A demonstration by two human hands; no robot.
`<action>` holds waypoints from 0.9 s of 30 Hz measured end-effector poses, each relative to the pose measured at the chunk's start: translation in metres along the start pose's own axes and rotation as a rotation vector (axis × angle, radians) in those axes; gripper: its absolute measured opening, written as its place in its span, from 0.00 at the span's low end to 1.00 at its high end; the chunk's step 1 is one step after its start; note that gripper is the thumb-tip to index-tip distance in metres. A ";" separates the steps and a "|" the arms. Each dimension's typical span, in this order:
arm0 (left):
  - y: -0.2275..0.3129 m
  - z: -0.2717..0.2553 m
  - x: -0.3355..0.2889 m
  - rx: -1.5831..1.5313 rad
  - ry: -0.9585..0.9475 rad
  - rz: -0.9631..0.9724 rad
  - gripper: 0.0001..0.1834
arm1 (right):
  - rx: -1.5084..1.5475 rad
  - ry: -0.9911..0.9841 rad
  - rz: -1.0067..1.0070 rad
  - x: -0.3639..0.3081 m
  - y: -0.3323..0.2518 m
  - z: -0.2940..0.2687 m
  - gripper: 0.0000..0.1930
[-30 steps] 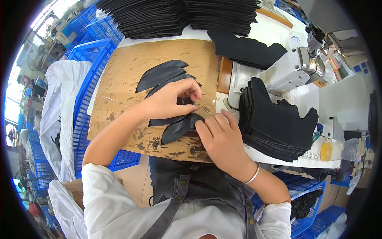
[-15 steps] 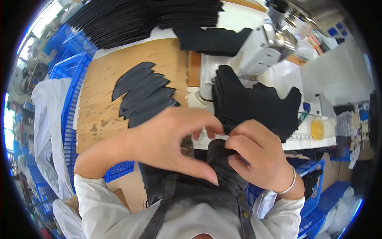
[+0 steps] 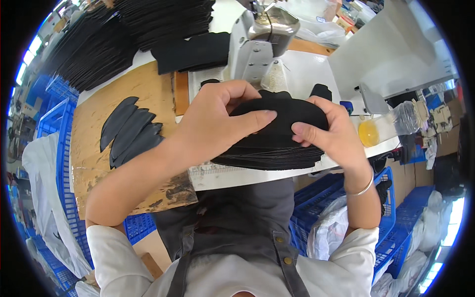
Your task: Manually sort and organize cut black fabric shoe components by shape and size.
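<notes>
A black fabric piece [image 3: 287, 118] is held up between my two hands, its upper edge curved. My left hand [image 3: 210, 119] grips its left part, thumb on the near face and fingers behind. On the right edge, my right hand [image 3: 339, 134] pinches it in the same way. Just under it lies a thick stack of black cut pieces [image 3: 269, 157], partly hidden by my hands and the held piece. Behind them stands a white and silver sewing machine [image 3: 257, 52].
Left on the table, a brown cardboard sheet [image 3: 89, 128] carries overlapping dark pointed pieces [image 3: 131, 131]. Tall piles of black pieces [image 3: 99, 44] stand at the back left. A yellow round object [image 3: 368, 133] sits at the right edge. Blue crates [image 3: 62, 168] flank the table.
Both hands have moved from near my lap forward over the stack and now hold a black piece. The left hand's wide gap has closed. The view has swung right.
</notes>
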State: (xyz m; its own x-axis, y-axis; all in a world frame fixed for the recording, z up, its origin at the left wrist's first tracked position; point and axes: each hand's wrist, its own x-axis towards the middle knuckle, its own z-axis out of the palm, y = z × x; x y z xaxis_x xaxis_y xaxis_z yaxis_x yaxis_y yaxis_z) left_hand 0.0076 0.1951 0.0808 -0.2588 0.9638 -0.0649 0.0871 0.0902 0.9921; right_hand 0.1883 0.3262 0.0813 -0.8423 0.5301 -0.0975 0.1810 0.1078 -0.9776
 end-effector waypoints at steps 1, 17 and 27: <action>0.000 0.000 0.005 0.077 -0.059 -0.063 0.10 | -0.002 0.007 0.006 0.004 -0.001 -0.010 0.11; -0.020 -0.003 0.044 0.681 -0.319 0.034 0.27 | -0.394 -0.202 0.136 0.013 0.003 -0.013 0.12; -0.025 -0.004 0.044 0.700 -0.350 0.106 0.25 | -0.473 -0.223 0.136 0.015 0.003 -0.011 0.13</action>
State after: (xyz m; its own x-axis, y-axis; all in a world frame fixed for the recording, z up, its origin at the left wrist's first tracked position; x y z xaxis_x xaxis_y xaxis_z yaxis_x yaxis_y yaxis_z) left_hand -0.0100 0.2343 0.0534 0.0924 0.9886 -0.1186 0.7095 0.0182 0.7044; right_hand 0.1820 0.3435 0.0789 -0.8732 0.3800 -0.3051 0.4617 0.4448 -0.7674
